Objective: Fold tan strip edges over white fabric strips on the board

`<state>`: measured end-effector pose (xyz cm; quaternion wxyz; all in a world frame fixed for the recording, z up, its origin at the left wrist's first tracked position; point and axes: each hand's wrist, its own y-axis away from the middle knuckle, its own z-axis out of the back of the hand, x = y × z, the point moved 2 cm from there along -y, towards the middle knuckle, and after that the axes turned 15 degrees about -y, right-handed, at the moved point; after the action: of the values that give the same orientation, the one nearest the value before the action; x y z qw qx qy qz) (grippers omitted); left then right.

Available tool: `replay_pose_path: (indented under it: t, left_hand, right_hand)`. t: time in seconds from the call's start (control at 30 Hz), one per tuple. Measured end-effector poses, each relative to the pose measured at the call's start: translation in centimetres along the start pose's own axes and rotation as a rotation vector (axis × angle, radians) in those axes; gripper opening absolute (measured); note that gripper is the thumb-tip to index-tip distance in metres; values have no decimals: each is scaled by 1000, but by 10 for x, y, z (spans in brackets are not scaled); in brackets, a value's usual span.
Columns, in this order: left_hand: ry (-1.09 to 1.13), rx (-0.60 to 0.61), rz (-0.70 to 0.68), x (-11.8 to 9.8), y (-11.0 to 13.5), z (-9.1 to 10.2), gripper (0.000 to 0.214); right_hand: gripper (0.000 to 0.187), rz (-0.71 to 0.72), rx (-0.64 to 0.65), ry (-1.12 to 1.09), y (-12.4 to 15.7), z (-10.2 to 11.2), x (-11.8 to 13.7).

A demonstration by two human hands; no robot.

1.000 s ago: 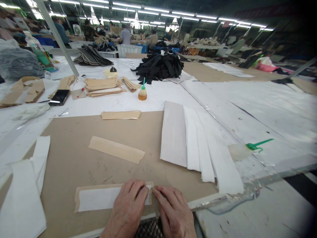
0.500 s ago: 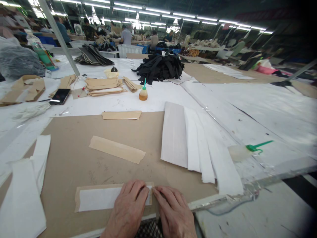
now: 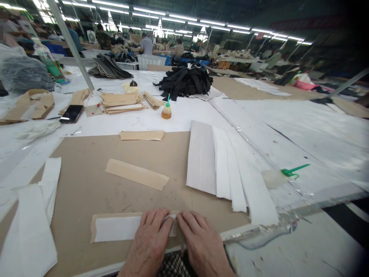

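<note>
A tan strip with a white strip laid on it (image 3: 115,228) lies at the near edge of the brown board (image 3: 86,184). My left hand (image 3: 150,242) lies flat on its right end, fingers stretched out. My right hand (image 3: 201,244) rests beside it, fingers extended, fingertips pressing the strip's right edge. Neither hand holds anything. Another tan strip (image 3: 137,174) lies further up the board, and a third (image 3: 142,135) at its far edge. A fan of white strips (image 3: 227,169) lies to the right.
A clear glue bottle with green nozzle (image 3: 281,176) lies right; an amber one (image 3: 166,110) stands further back. White pieces (image 3: 29,219) lie left. A phone (image 3: 70,114), tan stacks (image 3: 121,101) and a black pile (image 3: 186,81) sit beyond. People work at far tables.
Both hands stay pressed on the strip's right end. The view has shifted slightly; nothing on the table has moved.
</note>
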<state>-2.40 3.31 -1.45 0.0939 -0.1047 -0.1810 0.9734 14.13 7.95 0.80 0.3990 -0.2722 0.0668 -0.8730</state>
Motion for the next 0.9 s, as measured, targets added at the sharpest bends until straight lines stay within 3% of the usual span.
replay_pose_path:
  t: [0.1,0.2,0.3,0.37,0.5,0.63,0.77,0.9]
  left_hand:
    - [122,-27,127,2,-3,7,23]
    - [274,2,262,17,-3,18,16]
    - [222,23,303,48,5,33,18]
    - [48,55,282,74,15,44,21]
    - [-231,261,302,112,29,69,22]
    - [-42,454,342,119,21,88,5]
    - [135,545,357,125,9,97,12]
    - [300,603,427,148,20,103,29]
  right_hand:
    - [41,-164,-12,-303,-11,11,-12]
    - [35,-229,-150,-494,-14,18,-25]
    - [27,-228,-365,-386,-8,21,-25]
    - [26,-170,-419,-304,-5,17,-10]
    - [36,59,-300,-345,-11,-11,41]
    - [40,241,-137,-388,-27,-61,92]
    - [35,261,-216,-414,-37,-98,116]
    - [43,198,-46,-399,-41,-98,116]
